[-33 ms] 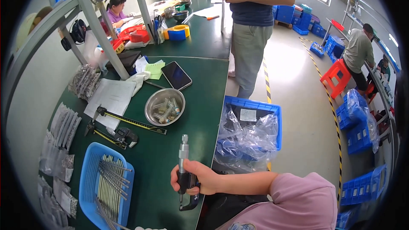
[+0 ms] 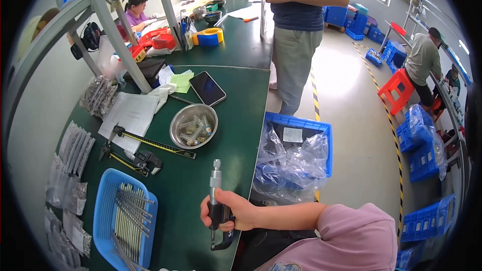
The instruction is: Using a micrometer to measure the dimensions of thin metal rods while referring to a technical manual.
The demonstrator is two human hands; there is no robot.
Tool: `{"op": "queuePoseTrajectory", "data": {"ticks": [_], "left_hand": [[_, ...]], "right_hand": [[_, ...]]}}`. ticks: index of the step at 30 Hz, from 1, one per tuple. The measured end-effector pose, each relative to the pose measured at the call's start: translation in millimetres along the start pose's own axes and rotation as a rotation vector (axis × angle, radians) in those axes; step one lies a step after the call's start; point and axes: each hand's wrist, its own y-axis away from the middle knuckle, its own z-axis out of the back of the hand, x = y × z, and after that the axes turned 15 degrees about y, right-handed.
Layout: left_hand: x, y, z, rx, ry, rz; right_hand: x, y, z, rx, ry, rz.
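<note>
My right hand (image 2: 228,212) is closed around a micrometer (image 2: 216,180) with a silver barrel and a black frame. It holds the tool upright over the green table (image 2: 236,115), near the table's front edge. My forearm and pink sleeve come in from the lower right. My left hand is out of sight. Left of the hand lies a blue basket (image 2: 103,206) with several thin metal rods. Beyond the hand stands a steel bowl (image 2: 175,120) of small cylindrical parts.
Two calipers (image 2: 150,143) and a sheet of paper (image 2: 130,113) lie left of the bowl, a phone (image 2: 207,88) behind it. Bagged parts (image 2: 75,145) line the left edge. A blue crate (image 2: 321,125) of plastic bags sits on the floor. A person (image 2: 296,30) stands by the far table.
</note>
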Motion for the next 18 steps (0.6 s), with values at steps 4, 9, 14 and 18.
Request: {"op": "queuePoseTrajectory", "data": {"ticks": [4,9,14,18], "left_hand": [[6.4,-3.7,-8.1,-0.023,-0.016,-0.070],[13.9,-17.9,-10.6,-0.058,-0.034,-0.054],[18.0,-23.0,-12.4,-0.066,-0.027,-0.040],[18.2,-26.1,-11.8,-0.084,-0.036,-0.034]], "right_hand": [[-1.7,-14.0,3.5,0.049,-0.235,-0.097],[-7.5,-22.1,20.5,0.019,-0.338,-0.240],[-17.2,-20.3,27.3,-0.010,-0.380,-0.232],[-5.3,-16.8,22.2,-0.008,-0.438,-0.182]]}}
